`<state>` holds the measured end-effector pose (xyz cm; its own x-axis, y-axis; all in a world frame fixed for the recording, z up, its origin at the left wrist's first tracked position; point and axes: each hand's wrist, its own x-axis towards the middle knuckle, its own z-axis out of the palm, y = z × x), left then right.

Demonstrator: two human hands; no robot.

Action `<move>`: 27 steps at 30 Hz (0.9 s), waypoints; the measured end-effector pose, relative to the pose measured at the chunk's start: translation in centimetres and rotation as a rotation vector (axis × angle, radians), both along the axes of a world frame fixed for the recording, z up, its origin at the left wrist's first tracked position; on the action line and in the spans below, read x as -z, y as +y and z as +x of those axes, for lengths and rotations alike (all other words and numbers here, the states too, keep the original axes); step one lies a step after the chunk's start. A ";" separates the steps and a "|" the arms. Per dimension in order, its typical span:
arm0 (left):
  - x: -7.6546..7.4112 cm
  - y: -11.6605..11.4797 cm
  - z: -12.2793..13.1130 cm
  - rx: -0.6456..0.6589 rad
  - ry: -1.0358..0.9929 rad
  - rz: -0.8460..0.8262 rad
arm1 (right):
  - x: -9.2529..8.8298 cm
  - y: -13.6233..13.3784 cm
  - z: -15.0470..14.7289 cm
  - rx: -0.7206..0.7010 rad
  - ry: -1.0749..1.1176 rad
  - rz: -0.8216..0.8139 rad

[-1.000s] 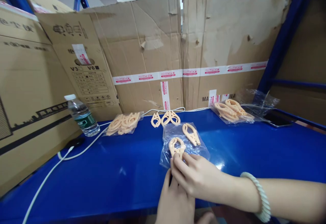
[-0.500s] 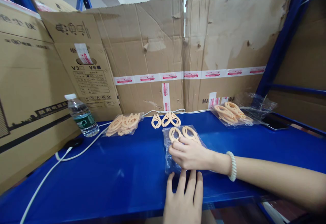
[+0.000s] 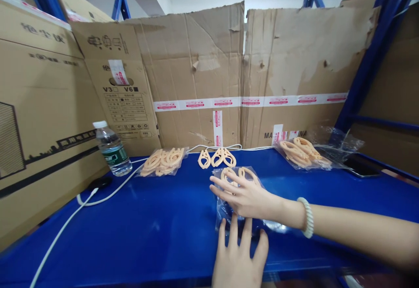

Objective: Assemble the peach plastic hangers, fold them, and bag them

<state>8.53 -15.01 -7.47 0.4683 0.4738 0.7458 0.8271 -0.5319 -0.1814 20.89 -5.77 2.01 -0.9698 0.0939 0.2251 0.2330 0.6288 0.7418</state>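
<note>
A clear plastic bag with peach-coloured folding hangers in its far part lies flat on the blue shelf. Across the bag lies my right hand, open, its fingers stretched to the left over the hangers and partly hiding them. My left hand is open too, palm down, with spread fingertips at the bag's near edge. Just beyond the bag, several loose folding hangers rest in a row. Bagged hangers lie to the left, and another hanger bag sits at the right.
A water bottle stands at the left beside a black device with a white cable. A dark phone lies far right. Cardboard sheets wall the back; a carton bounds the left. The shelf ends in front.
My right hand's fingers have gone from curled on the bag to stretched out. My left hand's fingers have spread wider. The view has shifted slightly, moving everything a little right and down.
</note>
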 end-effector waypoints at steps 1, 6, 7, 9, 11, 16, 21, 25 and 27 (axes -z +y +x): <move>0.2 0.0 0.1 -0.020 -0.012 -0.005 | -0.4 0.0 0.0 -0.022 -0.041 -0.003; 1.0 0.1 0.5 -0.049 -0.054 0.019 | -1.3 -0.2 -0.2 -0.059 -0.033 -0.034; 1.0 0.1 0.6 -0.052 -0.057 0.023 | -1.0 0.0 -0.4 -0.065 -0.022 -0.037; 0.9 0.0 0.6 -0.050 -0.059 0.026 | -0.3 0.4 -0.7 -0.084 -0.014 -0.033; 0.8 0.0 0.6 -0.048 -0.059 0.027 | 0.1 0.7 -0.9 -0.102 -0.005 -0.026; 0.9 0.1 0.7 -0.065 -0.100 0.085 | -3.3 -0.7 0.0 -0.098 0.076 -0.254; 0.6 0.0 0.9 -0.070 -0.092 0.064 | -7.7 3.6 1.3 0.113 0.241 -0.516; 0.3 -0.2 0.8 -0.078 -0.081 0.028 | -6.5 11.5 1.2 0.366 0.181 -0.523; 0.3 -0.3 0.6 -0.078 -0.073 0.028 | -5.0 14.4 0.6 0.405 0.119 -0.547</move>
<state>9.16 -15.31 -7.74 0.3751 0.4849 0.7901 0.8773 -0.4611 -0.1335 21.50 8.68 7.05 -0.8059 0.5740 0.1448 0.5888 0.7515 0.2978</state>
